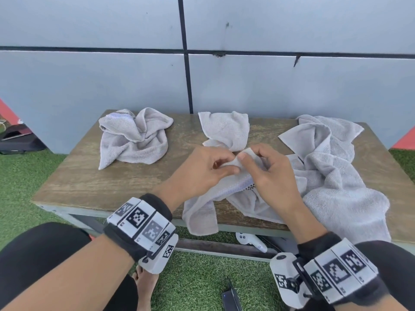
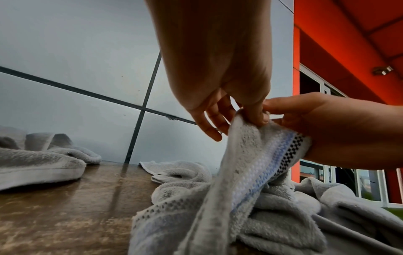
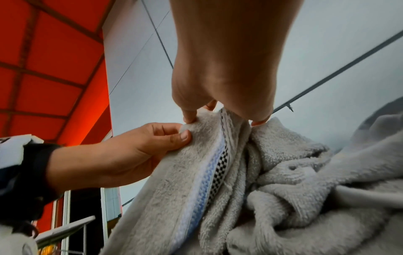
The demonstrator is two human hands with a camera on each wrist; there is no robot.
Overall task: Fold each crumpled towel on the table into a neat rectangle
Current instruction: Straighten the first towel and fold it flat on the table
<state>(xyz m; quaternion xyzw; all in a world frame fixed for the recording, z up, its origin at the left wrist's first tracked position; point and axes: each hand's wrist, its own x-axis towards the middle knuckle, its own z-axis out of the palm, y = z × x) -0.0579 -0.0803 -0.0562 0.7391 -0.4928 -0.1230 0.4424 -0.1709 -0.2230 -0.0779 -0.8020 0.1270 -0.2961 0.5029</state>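
A grey towel [image 1: 238,194] with a white, blue and black checked border stripe [image 2: 257,174] lies crumpled at the table's front middle, one end hanging over the front edge. My left hand [image 1: 202,169] and right hand [image 1: 267,167] meet above it, and both pinch the same raised corner of this towel [image 3: 209,138] between thumb and fingers. In the left wrist view the left hand [image 2: 253,113] pinches the top of the lifted fold, with the right hand [image 2: 327,127] beside it. A second crumpled grey towel [image 1: 134,138] sits back left. A third [image 1: 226,129] sits back middle.
A larger grey towel [image 1: 336,176] is heaped on the right side of the wooden table [image 1: 89,176]. A grey panelled wall stands right behind the table. Green turf lies below, with a white controller [image 1: 249,241] under the table and my bare foot [image 1: 143,286] nearby.
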